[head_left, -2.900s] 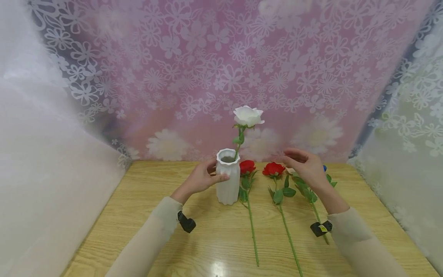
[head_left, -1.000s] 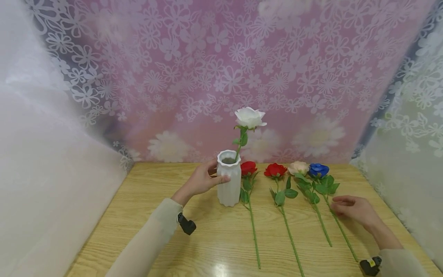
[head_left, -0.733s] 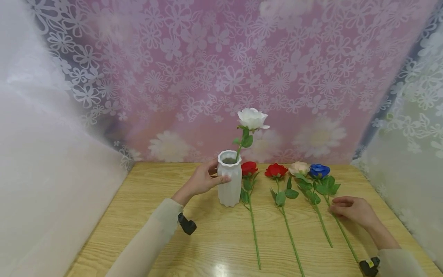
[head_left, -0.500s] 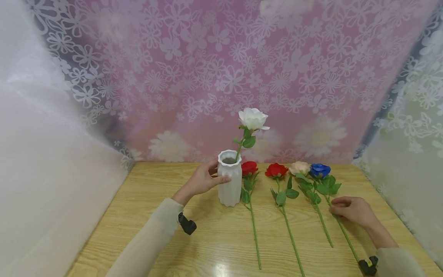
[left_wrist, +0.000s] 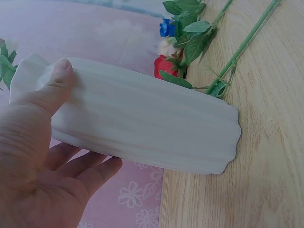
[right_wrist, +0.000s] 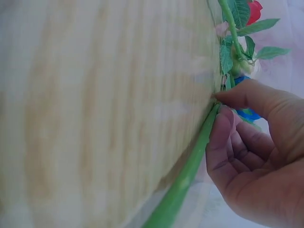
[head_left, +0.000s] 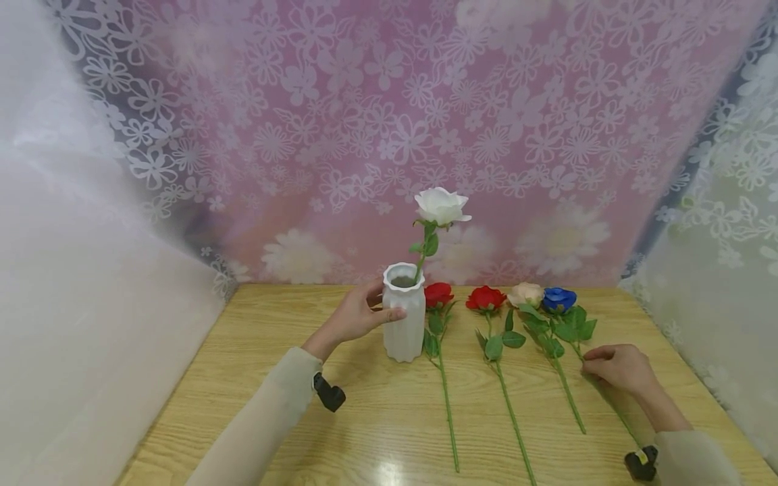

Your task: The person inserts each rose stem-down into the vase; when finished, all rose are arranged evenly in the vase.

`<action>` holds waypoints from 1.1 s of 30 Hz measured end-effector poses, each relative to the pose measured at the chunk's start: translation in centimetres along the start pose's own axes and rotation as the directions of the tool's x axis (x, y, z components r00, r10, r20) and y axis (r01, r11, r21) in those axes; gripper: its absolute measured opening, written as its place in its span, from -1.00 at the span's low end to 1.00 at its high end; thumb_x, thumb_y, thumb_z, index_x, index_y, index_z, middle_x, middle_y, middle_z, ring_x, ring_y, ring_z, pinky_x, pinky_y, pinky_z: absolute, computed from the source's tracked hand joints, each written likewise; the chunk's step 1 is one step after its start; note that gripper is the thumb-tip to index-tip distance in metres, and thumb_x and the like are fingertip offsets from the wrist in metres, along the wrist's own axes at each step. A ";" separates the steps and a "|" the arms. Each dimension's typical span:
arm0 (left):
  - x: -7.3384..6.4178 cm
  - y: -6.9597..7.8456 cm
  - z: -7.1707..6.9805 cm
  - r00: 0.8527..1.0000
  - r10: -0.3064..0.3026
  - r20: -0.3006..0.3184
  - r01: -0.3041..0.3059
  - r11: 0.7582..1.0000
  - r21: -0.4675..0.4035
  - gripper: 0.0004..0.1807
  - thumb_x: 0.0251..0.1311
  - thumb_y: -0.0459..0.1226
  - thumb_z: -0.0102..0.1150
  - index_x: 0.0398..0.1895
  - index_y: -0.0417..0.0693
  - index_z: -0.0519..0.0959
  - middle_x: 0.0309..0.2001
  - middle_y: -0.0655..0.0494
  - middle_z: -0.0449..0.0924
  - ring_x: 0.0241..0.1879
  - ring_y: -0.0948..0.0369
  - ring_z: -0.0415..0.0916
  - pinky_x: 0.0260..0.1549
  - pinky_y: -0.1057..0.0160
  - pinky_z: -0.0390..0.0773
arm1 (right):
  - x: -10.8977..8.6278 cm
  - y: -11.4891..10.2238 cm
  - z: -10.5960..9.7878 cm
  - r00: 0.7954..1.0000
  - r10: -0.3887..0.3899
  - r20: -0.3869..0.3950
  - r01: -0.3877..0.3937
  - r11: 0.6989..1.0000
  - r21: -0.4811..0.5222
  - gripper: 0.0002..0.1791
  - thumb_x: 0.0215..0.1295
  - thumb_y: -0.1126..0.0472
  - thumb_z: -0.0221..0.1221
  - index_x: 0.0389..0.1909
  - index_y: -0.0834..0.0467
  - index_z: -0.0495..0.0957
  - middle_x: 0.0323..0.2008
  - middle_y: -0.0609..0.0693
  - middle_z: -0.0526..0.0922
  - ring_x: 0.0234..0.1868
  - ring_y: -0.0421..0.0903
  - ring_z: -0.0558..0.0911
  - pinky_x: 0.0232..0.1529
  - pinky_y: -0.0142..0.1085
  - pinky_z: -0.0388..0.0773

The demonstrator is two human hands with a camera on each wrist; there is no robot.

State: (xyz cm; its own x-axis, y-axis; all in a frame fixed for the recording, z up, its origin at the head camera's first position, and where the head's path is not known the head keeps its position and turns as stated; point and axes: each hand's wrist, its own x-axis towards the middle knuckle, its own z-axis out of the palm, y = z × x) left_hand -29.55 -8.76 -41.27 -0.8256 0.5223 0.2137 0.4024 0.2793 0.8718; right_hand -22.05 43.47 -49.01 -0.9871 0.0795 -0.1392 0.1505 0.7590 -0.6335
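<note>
A white fluted vase point(head_left: 404, 331) stands upright on the wooden table, and one white rose point(head_left: 442, 206) leans to the right out of its mouth. My left hand point(head_left: 355, 314) grips the vase from its left side, thumb across the front, as the left wrist view point(left_wrist: 142, 114) also shows. At the right, my right hand point(head_left: 623, 368) pinches the green stem of the blue rose point(head_left: 559, 300) between thumb and fingers. In the right wrist view that stem point(right_wrist: 185, 175) runs down from my fingertips, close over the tabletop.
One red rose point(head_left: 439, 295) lies just right of the vase, partly behind it. Another red rose point(head_left: 485, 298) and a cream rose point(head_left: 526, 295) lie between it and the blue one, stems toward me. A pink floral curtain point(head_left: 389, 135) hangs behind the wooden table point(head_left: 292, 432).
My right hand has come down from above the cream rose to the blue rose's stem and now pinches it; the stem's lower end has shifted right. My left hand stays on the vase.
</note>
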 end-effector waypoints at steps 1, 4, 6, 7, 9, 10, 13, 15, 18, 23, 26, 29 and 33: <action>0.0 0.0 0.0 1.000 0.000 0.002 0.000 1.000 -0.003 -0.26 0.33 -0.14 0.46 0.55 0.14 0.40 0.41 0.07 0.53 0.42 -0.04 0.51 0.30 0.00 0.65 | 0.0 0.0 0.0 1.000 0.001 0.000 -0.001 1.000 0.004 -0.53 0.41 0.09 0.33 0.04 0.47 0.68 -0.34 0.04 0.81 -0.39 -0.15 0.72 -0.38 -0.28 0.74; 0.1 -0.1 0.1 1.000 -0.001 0.004 0.001 1.000 -0.012 -0.27 0.33 -0.15 0.46 0.54 0.13 0.41 0.40 0.06 0.54 0.42 -0.04 0.52 0.29 0.00 0.66 | 0.1 -0.1 0.1 1.000 0.014 -0.006 -0.014 1.000 -0.002 -0.55 0.42 0.09 0.32 -0.03 0.46 0.71 -0.41 -0.01 0.80 -0.43 -0.15 0.72 -0.40 -0.26 0.74; 0.1 -0.1 0.1 1.000 -0.002 0.004 0.002 1.000 -0.014 -0.27 0.33 -0.15 0.46 0.54 0.14 0.42 0.40 0.06 0.54 0.41 -0.04 0.53 0.28 0.00 0.66 | 0.0 -0.1 0.0 1.000 0.006 -0.013 -0.006 1.000 -0.022 -0.58 0.42 0.10 0.31 -0.08 0.45 0.73 -0.44 -0.03 0.79 -0.45 -0.13 0.72 -0.42 -0.25 0.73; 0.1 -0.1 0.1 1.000 -0.004 0.004 0.004 1.000 -0.014 -0.28 0.32 -0.15 0.47 0.53 0.15 0.42 0.39 0.06 0.54 0.41 -0.04 0.53 0.28 0.00 0.66 | 0.0 -0.2 0.0 1.000 0.003 -0.015 -0.004 1.000 -0.029 -0.60 0.43 0.10 0.30 -0.11 0.45 0.74 -0.46 -0.03 0.78 -0.47 -0.13 0.72 -0.44 -0.24 0.72; 0.1 -0.2 0.2 1.000 -0.002 0.004 0.002 1.000 -0.016 -0.28 0.33 -0.16 0.47 0.53 0.16 0.42 0.40 0.06 0.54 0.41 -0.05 0.53 0.28 0.00 0.67 | -0.1 -0.3 0.1 1.000 0.007 -0.020 -0.008 0.999 -0.040 -0.61 0.42 0.10 0.30 -0.16 0.42 0.76 -0.50 -0.05 0.76 -0.50 -0.12 0.71 -0.47 -0.24 0.70; 0.1 -0.2 0.2 1.000 -0.001 0.005 0.001 1.000 -0.017 -0.27 0.33 -0.16 0.46 0.54 0.17 0.42 0.40 0.06 0.54 0.41 -0.05 0.53 0.27 0.00 0.67 | -0.2 -0.4 0.2 1.000 0.007 -0.023 -0.008 0.999 -0.041 -0.62 0.41 0.09 0.30 -0.20 0.40 0.77 -0.51 -0.05 0.75 -0.51 -0.11 0.70 -0.48 -0.24 0.69; 0.2 -0.4 0.2 1.000 0.002 0.005 -0.002 1.000 -0.020 -0.27 0.32 -0.15 0.47 0.54 0.18 0.42 0.40 0.07 0.53 0.41 -0.05 0.52 0.27 -0.01 0.67 | -0.4 -0.6 0.3 1.000 0.009 -0.023 -0.010 1.000 -0.022 -0.63 0.41 0.09 0.29 -0.23 0.39 0.77 -0.53 -0.05 0.73 -0.51 -0.10 0.68 -0.49 -0.24 0.67; 0.2 -0.5 0.1 1.000 0.008 0.006 -0.007 1.000 -0.021 -0.27 0.33 -0.14 0.47 0.54 0.18 0.41 0.41 0.07 0.53 0.41 -0.06 0.52 0.28 -0.03 0.66 | -0.4 -0.5 0.3 1.000 0.009 -0.024 -0.009 1.000 -0.008 -0.61 0.44 0.08 0.26 -0.19 0.39 0.76 -0.49 -0.06 0.73 -0.48 -0.12 0.66 -0.48 -0.25 0.67; 0.2 -0.7 0.1 1.000 0.011 0.004 -0.010 1.000 -0.023 -0.27 0.33 -0.13 0.46 0.54 0.17 0.41 0.41 0.06 0.53 0.40 -0.07 0.53 0.27 -0.03 0.67 | -0.2 -0.4 0.1 1.000 0.009 -0.018 -0.009 1.000 0.025 -0.58 0.53 0.07 0.18 -0.12 0.43 0.71 -0.48 -0.05 0.68 -0.46 -0.15 0.60 -0.45 -0.27 0.61; 0.2 -0.5 0.0 1.000 0.006 -0.003 -0.006 1.000 -0.028 -0.29 0.33 -0.15 0.46 0.53 0.17 0.43 0.40 0.06 0.55 0.40 -0.07 0.53 0.28 -0.01 0.67 | -0.3 -1.0 -0.9 0.999 -0.028 0.017 0.025 0.987 0.160 -0.55 0.66 0.10 0.04 -0.04 0.49 0.59 -0.37 0.02 0.67 -0.38 -0.13 0.64 -0.36 -0.24 0.69; 0.1 -0.3 0.0 1.000 0.002 -0.002 -0.002 1.000 -0.028 -0.29 0.32 -0.16 0.46 0.52 0.16 0.44 0.39 0.05 0.55 0.40 -0.07 0.53 0.30 -0.01 0.65 | -0.5 -1.7 -1.7 0.996 -0.076 0.045 0.063 0.967 0.248 -0.53 0.70 0.11 -0.02 0.06 0.53 0.51 -0.27 0.07 0.69 -0.31 -0.09 0.71 -0.26 -0.19 0.76; 0.1 -0.2 0.1 1.000 0.002 0.001 -0.001 1.000 -0.024 -0.29 0.32 -0.17 0.47 0.52 0.15 0.44 0.39 0.05 0.55 0.40 -0.07 0.53 0.31 -0.01 0.64 | -0.7 -2.4 -2.3 0.991 -0.119 0.058 0.096 0.947 0.306 -0.48 0.72 0.13 -0.03 0.24 0.60 0.41 -0.24 0.02 0.69 -0.27 -0.12 0.74 -0.17 -0.19 0.79; 0.2 -0.2 0.1 1.000 0.007 0.002 -0.007 1.000 -0.022 -0.29 0.32 -0.17 0.46 0.52 0.14 0.44 0.39 0.06 0.55 0.40 -0.06 0.53 0.31 -0.02 0.64 | -0.8 -3.4 -2.7 0.988 -0.134 0.072 0.096 0.917 0.388 -0.38 0.71 0.22 -0.02 0.46 0.66 0.15 -0.17 -0.13 0.67 -0.20 -0.24 0.76 -0.05 -0.24 0.80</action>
State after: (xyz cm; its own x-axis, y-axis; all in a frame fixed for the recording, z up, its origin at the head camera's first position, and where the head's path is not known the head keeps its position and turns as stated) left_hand -29.72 -8.62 -41.45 -0.8221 0.5257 0.2186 0.3991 0.2583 0.8797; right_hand -21.94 42.57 -44.65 -0.9917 -0.0698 -0.1076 0.0647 0.4526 -0.8894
